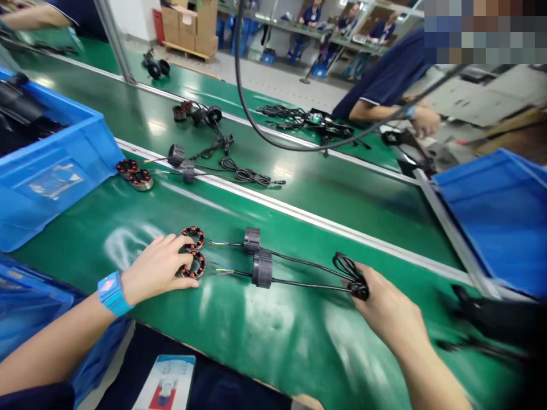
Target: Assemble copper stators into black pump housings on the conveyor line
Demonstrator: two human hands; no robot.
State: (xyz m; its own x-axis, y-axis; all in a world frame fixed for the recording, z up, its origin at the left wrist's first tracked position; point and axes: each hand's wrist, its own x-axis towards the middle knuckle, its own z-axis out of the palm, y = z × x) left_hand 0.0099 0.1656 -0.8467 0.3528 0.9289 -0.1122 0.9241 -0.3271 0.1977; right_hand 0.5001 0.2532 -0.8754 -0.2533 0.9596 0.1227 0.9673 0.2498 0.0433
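Two copper-wound stator coils (193, 250) lie side by side on the green conveyor belt (265, 324). My left hand (156, 267), with a blue wristband, rests on them, fingers curled over both rings. Thin wires run right from the coils to two black round housings (258, 259). From there black cables (307, 273) lead to a coiled bundle (350, 273). My right hand (384, 307) pinches that bundle and its plug end against the belt.
A second pair of coils with housings and cables (171, 165) lies farther up the belt, with more sets (200, 114) beyond. Blue bins stand at left (55, 171) and right (499, 216). A co-worker's arm (393, 108) works across the line. A black hose (256, 119) hangs overhead.
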